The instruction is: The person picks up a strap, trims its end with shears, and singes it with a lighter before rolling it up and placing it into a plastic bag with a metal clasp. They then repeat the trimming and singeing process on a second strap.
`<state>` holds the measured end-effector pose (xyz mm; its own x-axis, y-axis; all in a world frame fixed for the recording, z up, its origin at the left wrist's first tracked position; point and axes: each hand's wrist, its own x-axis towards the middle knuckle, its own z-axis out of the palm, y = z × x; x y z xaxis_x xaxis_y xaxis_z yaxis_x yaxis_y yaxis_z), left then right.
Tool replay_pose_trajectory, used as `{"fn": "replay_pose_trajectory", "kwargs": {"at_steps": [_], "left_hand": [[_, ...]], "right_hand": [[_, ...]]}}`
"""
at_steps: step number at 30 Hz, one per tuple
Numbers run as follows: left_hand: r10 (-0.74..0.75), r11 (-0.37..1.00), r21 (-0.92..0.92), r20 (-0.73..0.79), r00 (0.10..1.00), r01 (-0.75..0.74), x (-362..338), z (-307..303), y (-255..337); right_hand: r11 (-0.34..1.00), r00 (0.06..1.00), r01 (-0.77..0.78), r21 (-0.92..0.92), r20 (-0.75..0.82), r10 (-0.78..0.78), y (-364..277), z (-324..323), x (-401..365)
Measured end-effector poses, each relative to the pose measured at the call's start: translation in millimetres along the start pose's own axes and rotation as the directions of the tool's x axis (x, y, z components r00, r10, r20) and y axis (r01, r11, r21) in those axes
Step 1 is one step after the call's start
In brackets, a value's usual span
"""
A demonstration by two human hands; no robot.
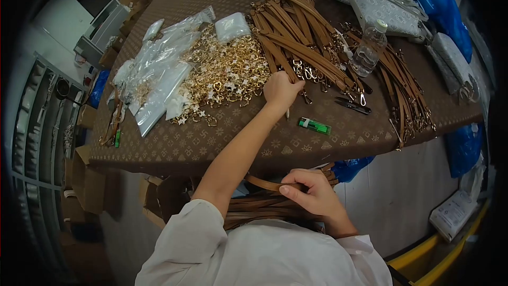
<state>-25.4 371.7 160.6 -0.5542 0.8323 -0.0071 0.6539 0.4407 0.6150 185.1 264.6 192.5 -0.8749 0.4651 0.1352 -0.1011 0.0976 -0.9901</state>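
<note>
My left hand (pixel 282 91) reaches out over the table, its fingers closed around a brown strap at the near edge of a pile of brown straps (pixel 296 26) with metal hooks. A dark clasp shows just beside the fingers. Close to my body, my right hand (pixel 312 193) pinches another brown strap (pixel 263 183), which runs off to the left beneath my left forearm. Below it, many more brown straps (pixel 254 206) lie across my lap. Left of my left hand spreads a heap of gold heart-shaped and star charms (pixel 230 71).
A green lighter (pixel 315 126) and black thread snips (pixel 353 106) lie near the table's front edge. Further right are a clear bottle (pixel 369 47), a second strap bundle (pixel 405 92) and grey patterned bags (pixel 383 10). Clear plastic bags (pixel 172 47) cover the left side. An open carton (pixel 151 201) stands below.
</note>
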Motion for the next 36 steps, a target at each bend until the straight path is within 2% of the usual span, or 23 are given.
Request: {"fn": "replay_pose_trajectory", "kwargs": {"at_steps": [3, 5, 6, 7, 9, 11, 12, 14, 15, 17, 20, 22, 24, 26, 28, 29, 30, 31, 32, 33, 34, 35, 36], "left_hand": [[0.026, 0.999, -0.034, -0.122, 0.992, -0.031, -1, 8, -6], [0.039, 0.933, -0.352, -0.103, 0.994, -0.073, 2, -3, -19], [0.018, 0.855, -0.514, -0.110, 0.994, -0.073, 0, -15, -24], [0.020, 0.748, -0.661, -0.067, 0.998, -0.060, -2, -29, -33], [-0.122, 0.281, -0.939, 0.169, 0.978, 0.198, -45, -88, -24], [-0.094, 0.283, -0.912, 0.281, 0.955, 0.296, -76, -120, -63], [-0.118, 0.276, -0.916, 0.269, 0.956, 0.292, -91, -130, -86], [0.115, 0.070, -0.904, 0.428, 0.896, 0.423, -128, -137, -132], [0.078, 0.050, -0.905, 0.426, 0.901, 0.423, -148, -137, -143], [0.047, 0.111, -0.882, 0.465, 0.884, 0.458, -186, -134, -159], [0.012, 0.104, -0.877, 0.473, 0.881, 0.470, -225, -129, -166], [-0.027, 0.110, -0.869, 0.482, 0.876, 0.482, -245, -131, -167], [0.064, 0.100, -0.866, 0.496, 0.866, 0.489, -255, -136, -169], [0.061, 0.106, -0.870, 0.489, 0.870, 0.481, -262, -137, -176], [0.066, 0.117, -0.875, 0.478, 0.876, 0.469, -266, -140, -179], [0.041, 0.194, -0.866, 0.476, 0.879, 0.460, -268, -144, -179], [0.018, 0.270, -0.852, 0.471, 0.882, 0.449, -269, -147, -178], [0.028, 0.269, -0.855, 0.467, 0.884, 0.444, -270, -150, -179], [-0.002, 0.287, -0.865, 0.430, 0.903, 0.412, -270, -153, -181], [-0.030, 0.307, -0.872, 0.392, 0.919, 0.382, -270, -157, -181], [-0.012, 0.311, -0.874, 0.389, 0.921, 0.373, -272, -161, -181], [0.001, 0.274, -0.904, 0.342, 0.940, 0.328, -275, -166, -181], [0.010, 0.236, -0.929, 0.296, 0.955, 0.285, -279, -169, -178]], "right_hand": [[1.000, 1.000, 0.009, -0.029, 0.001, -0.009, -1, 5, -2], [0.998, 1.000, 0.024, -0.056, -0.013, -0.025, -5, 4, -5], [0.997, 0.999, 0.029, -0.077, -0.027, -0.031, -7, 2, -6], [0.996, 0.999, 0.028, -0.080, -0.023, -0.030, -9, -1, -6], [0.995, 0.996, 0.048, -0.086, -0.065, -0.054, -14, -7, -2], [0.995, 0.998, 0.031, -0.099, -0.053, -0.037, -19, -9, 6], [0.993, 0.998, 0.059, -0.101, -0.028, -0.062, -22, -9, 14], [0.978, 0.989, 0.150, -0.145, 0.038, -0.146, -28, -3, 33], [0.983, 0.990, 0.134, -0.126, 0.069, -0.126, -32, 1, 45], [0.977, 0.951, 0.191, -0.089, 0.265, -0.162, -41, 13, 70], [0.992, 0.842, 0.114, -0.062, 0.536, -0.063, -54, 39, 113], [0.960, 0.745, 0.214, -0.180, 0.666, -0.041, -48, 57, 144], [0.843, 0.742, 0.337, -0.419, 0.670, 0.036, -40, 71, 170], [0.796, 0.738, 0.343, -0.498, 0.668, 0.100, -31, 78, 186], [0.730, 0.708, 0.468, -0.499, 0.706, 0.028, -18, 80, 194], [0.726, 0.708, 0.467, -0.504, 0.705, 0.034, -15, 82, 193], [0.656, 0.724, 0.532, -0.535, 0.690, -0.024, -13, 84, 189], [0.576, 0.733, 0.588, -0.567, 0.675, -0.083, -10, 85, 187], [0.565, 0.736, 0.590, -0.577, 0.672, -0.082, -4, 87, 185], [0.456, 0.720, 0.681, -0.573, 0.638, -0.273, 5, 90, 183], [0.328, 0.661, 0.747, -0.578, 0.596, -0.456, 8, 93, 181], [0.258, 0.609, 0.785, -0.564, 0.626, -0.486, 6, 95, 179], [0.246, 0.614, 0.779, -0.577, 0.621, -0.487, 4, 97, 178]]}}
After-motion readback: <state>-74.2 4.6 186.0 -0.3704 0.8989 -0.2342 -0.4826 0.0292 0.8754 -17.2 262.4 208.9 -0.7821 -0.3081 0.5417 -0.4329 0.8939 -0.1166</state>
